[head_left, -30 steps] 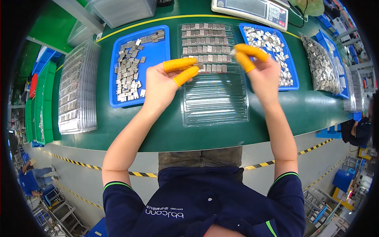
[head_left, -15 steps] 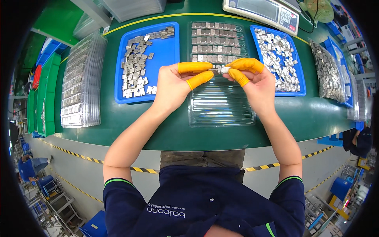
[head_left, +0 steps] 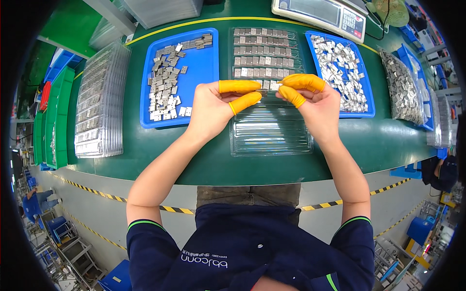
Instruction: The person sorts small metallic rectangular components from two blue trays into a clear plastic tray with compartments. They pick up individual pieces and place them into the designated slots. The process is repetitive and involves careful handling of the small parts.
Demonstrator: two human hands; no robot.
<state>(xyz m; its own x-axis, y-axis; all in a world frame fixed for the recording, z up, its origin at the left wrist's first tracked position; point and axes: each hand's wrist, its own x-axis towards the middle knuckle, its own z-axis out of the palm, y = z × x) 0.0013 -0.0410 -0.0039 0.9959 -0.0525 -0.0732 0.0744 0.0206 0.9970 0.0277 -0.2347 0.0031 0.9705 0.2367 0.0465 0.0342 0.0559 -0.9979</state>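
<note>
Centrally, left hand (head_left: 213, 104) and right hand (head_left: 318, 104) pinch one small metal part (head_left: 272, 86) over the clear tray (head_left: 269, 138), its upper rows filled. Blue trays left (head_left: 199, 87) and right (head_left: 361, 104) of it hold loose parts.

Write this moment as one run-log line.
left hand: at small metal part | right hand: same part | below: clear slotted tray | table: green

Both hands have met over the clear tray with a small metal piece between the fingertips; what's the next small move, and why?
Probably lower the small grey metal piece into the next free slot of the clear plastic slotted tray. The left hand and right hand pinch it between orange-capped fingers right at the last filled row, while the rows nearer the body look unfilled.
</note>
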